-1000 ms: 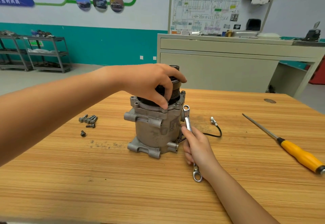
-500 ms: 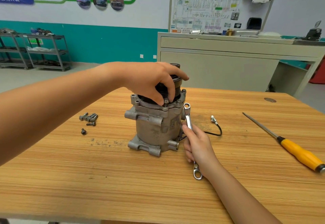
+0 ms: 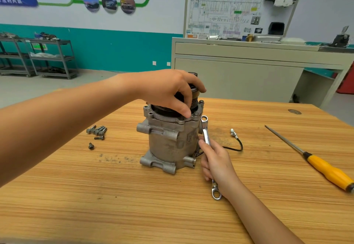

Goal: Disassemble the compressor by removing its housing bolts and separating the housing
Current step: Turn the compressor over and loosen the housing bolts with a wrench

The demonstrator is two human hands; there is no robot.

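A grey metal compressor [image 3: 168, 144] stands upright in the middle of the wooden table [image 3: 134, 205]. My left hand [image 3: 168, 90] grips its black pulley from above, thumb pressed on the front flange where a bolt head [image 3: 201, 102] shows at the right. My right hand [image 3: 216, 159] is closed around a silver wrench [image 3: 206, 134] held upright beside the housing's right side, its ring end near the flange. Several removed bolts [image 3: 97, 130] lie on the table to the left, one more bolt [image 3: 91, 145] apart from them.
A yellow-handled screwdriver [image 3: 325, 169] lies at the right of the table. A black wire with a connector [image 3: 236, 142] trails from the compressor's right. Dirt specks [image 3: 115, 159] mark the table at the left. A beige cabinet [image 3: 239, 77] stands behind.
My left thumb has shifted along the front flange, and the left-hand grip on the pulley has turned slightly. The right hand with the wrench has hardly moved.
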